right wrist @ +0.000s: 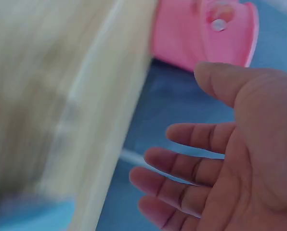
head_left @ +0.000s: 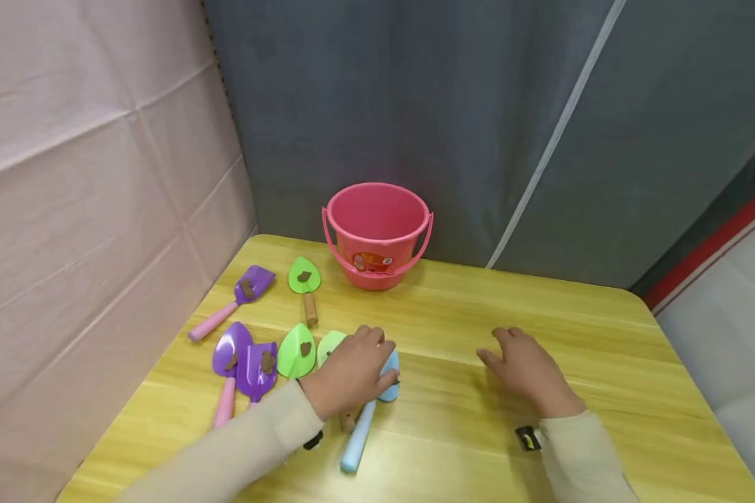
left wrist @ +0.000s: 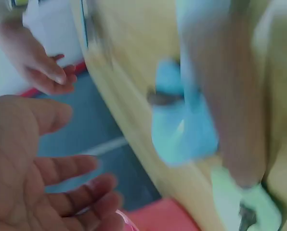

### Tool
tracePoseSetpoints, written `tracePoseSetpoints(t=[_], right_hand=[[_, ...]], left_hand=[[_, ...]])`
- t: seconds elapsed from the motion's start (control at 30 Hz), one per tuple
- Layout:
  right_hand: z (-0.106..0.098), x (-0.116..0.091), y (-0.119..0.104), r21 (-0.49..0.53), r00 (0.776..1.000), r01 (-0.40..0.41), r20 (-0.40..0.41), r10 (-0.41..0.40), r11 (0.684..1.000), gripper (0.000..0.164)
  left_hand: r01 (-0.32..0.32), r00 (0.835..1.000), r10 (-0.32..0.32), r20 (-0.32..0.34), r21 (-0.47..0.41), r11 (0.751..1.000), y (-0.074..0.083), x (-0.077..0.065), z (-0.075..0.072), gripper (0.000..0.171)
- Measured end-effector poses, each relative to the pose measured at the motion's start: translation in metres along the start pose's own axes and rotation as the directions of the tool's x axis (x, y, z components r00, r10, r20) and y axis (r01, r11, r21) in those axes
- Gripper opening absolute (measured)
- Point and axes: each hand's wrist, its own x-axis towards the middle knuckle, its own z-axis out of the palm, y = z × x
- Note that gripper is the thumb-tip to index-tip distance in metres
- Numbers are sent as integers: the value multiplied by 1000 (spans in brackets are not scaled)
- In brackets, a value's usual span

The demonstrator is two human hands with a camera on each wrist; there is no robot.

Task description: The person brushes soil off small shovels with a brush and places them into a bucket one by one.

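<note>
My left hand (head_left: 352,370) hovers over a light blue toy shovel (head_left: 360,440) and a pale green one (head_left: 330,342), partly covering both in the head view. In the left wrist view its fingers are spread and loosely bent, with nothing held; the blue shovel (left wrist: 182,134) lies beside a brown handle (left wrist: 230,91). My right hand (head_left: 531,367) is held above the right half of the table. Its palm shows bare in the right wrist view, fingers (right wrist: 182,187) relaxed and apart. Dark brown patches mark the shovel blades.
A pink bucket (head_left: 377,262) stands at the table's back edge, its handle hanging down in front. Left of my left hand lie bright green trowels (head_left: 294,360) and several purple shovels (head_left: 258,381) with pink handles. A pale draped wall (head_left: 132,209) borders the left side.
</note>
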Motion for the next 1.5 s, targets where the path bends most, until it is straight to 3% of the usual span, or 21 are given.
tracePoseSetpoints(t=[0.17,0.3,0.43,0.77,1.1,1.33,1.5], right_hand=[[-10,-23,44,-67,987,-78,133,86,995,59],[-7,-38,72,-75,962,-134,231,148,988,53],[3,-50,85,-30,935,-198,293,198,980,43],[16,-60,92,19,931,-225,298,209,974,41],[21,-63,95,8,954,-182,242,175,983,22],[21,-63,90,33,984,-103,147,97,994,22],[15,-55,77,25,995,-54,81,52,998,18]], left_hand=[[-31,999,32,18,-60,998,21,-24,4,26],[11,1000,-10,16,-59,998,29,-35,16,27],[53,999,-53,-5,-18,998,31,-41,28,33],[138,990,-138,7,18,990,30,-44,33,37],[222,974,-224,19,74,972,34,-45,41,35],[264,963,-267,-37,-63,962,29,-44,44,30],[266,957,-280,-79,-156,951,23,-39,38,26]])
